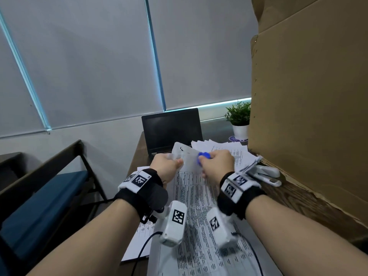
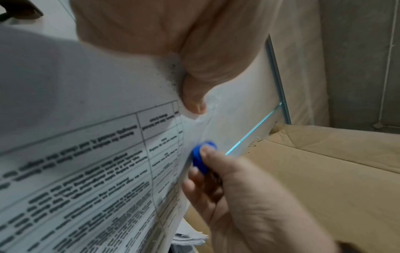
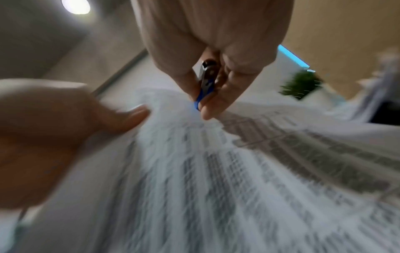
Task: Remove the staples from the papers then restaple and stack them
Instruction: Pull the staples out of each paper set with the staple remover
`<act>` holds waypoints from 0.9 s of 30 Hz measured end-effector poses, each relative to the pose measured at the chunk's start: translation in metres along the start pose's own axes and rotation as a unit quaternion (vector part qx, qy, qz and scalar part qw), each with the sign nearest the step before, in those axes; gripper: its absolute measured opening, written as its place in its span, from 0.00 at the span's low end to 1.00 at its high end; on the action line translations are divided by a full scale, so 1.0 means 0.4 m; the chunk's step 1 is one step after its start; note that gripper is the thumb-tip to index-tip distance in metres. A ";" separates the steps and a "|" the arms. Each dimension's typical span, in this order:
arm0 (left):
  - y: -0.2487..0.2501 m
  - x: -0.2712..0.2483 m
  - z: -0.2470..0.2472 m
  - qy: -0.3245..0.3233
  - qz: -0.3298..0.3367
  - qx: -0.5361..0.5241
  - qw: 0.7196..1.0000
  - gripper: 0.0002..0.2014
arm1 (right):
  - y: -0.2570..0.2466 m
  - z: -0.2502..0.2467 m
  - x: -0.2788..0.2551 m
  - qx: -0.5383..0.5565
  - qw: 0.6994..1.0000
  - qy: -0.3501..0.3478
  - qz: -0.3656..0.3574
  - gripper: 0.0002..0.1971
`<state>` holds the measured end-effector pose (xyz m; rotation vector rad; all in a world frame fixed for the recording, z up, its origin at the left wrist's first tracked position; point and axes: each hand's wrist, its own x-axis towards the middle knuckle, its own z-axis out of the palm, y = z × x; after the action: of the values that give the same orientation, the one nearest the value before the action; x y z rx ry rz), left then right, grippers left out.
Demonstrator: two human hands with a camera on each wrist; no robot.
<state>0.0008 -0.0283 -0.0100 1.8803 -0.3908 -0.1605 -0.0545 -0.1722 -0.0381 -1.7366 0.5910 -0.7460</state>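
Hands: two, a left hand [image 1: 166, 165] and a right hand [image 1: 217, 166]. Staple remover [image 1: 203, 156], blue: one. Stapler [image 1: 265, 174], white: one. Laptop [image 1: 172, 130], black: one. Potted plant [image 1: 239, 118]: one. Cardboard box [image 1: 310, 86]: one in view. Bench [image 1: 139, 154]: one. Chair [image 1: 39, 206] with blue seat: one. Printed papers [image 1: 197, 216]: several sheets and sets, overlapping; exact number cannot be told.

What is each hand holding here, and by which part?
The left hand pinches the printed papers at their lifted top corner. The right hand grips the blue staple remover by its handles, tip at that corner.
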 end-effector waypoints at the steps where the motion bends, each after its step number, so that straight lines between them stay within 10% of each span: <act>1: 0.000 0.003 -0.002 0.000 -0.001 0.005 1.000 0.07 | 0.019 -0.019 0.023 0.012 0.999 0.029 0.035 0.09; 5: 0.000 0.016 -0.026 0.020 0.008 0.045 0.999 0.09 | 0.096 -0.078 0.083 -0.215 0.976 -0.026 0.007 0.11; 14: -0.038 0.025 0.018 0.049 -0.004 0.088 0.995 0.10 | 0.143 -0.157 0.058 -0.543 0.822 -0.173 0.017 0.17; 19: -0.040 0.032 0.010 0.072 -0.010 0.066 0.995 0.07 | 0.139 -0.188 0.073 -0.559 0.805 -0.197 0.023 0.15; 27: -0.057 0.045 -0.008 0.067 -0.021 0.037 0.997 0.11 | 0.044 -0.174 0.059 -0.466 0.877 -0.074 -0.093 0.15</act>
<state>0.0230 -0.0251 -0.0288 1.9598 -0.2695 -0.0481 -0.0901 -0.2387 -0.0368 -2.7470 0.7478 -0.4557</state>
